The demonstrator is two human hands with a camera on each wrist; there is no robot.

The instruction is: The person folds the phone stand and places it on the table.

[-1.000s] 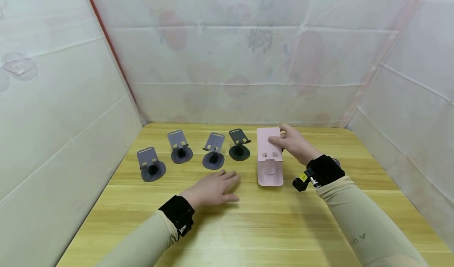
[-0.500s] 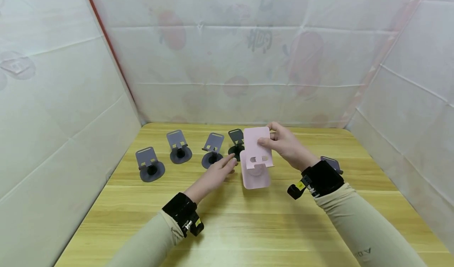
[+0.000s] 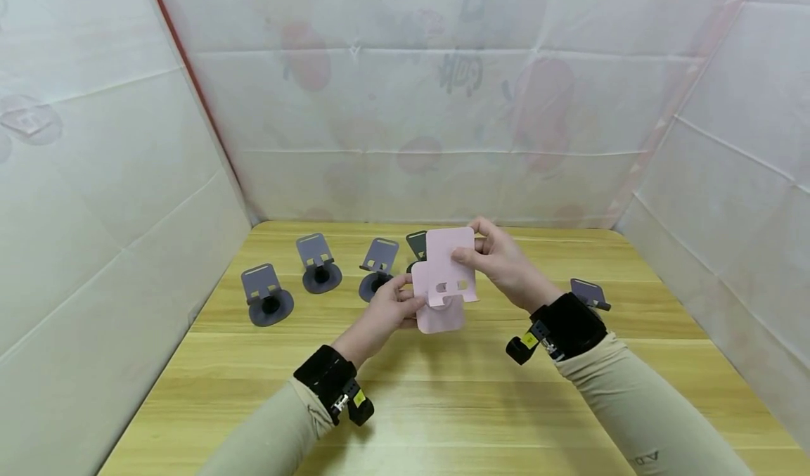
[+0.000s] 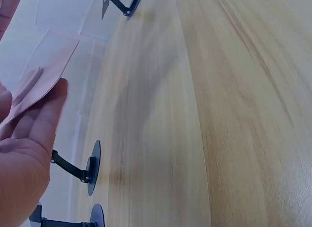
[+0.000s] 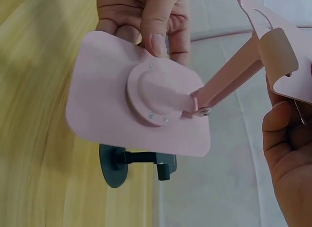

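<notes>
A pink phone stand [image 3: 451, 264] hangs in the air above the wooden table [image 3: 481, 406]. My right hand [image 3: 471, 248] grips its upper plate by the right edge. My left hand [image 3: 405, 301] pinches the rounded base from the left. In the right wrist view the pink base [image 5: 117, 115] faces the camera, with the left thumb [image 5: 157, 27] on its top edge and the hinged arm [image 5: 229, 76] leading up to the plate. In the left wrist view the pink plate [image 4: 46, 73] lies against my left fingers [image 4: 36, 124].
Three dark grey phone stands [image 3: 266, 294] [image 3: 318, 265] [image 3: 377, 268] stand in a row at the back left. A black stand [image 3: 416, 242] is partly hidden behind the pink one. Another small grey stand [image 3: 588, 293] sits behind my right wrist. White sheeting walls in the table.
My right hand has lifted the pink stand off the table and brought it left and nearer. My left hand has risen from the table and taken hold of the base.
</notes>
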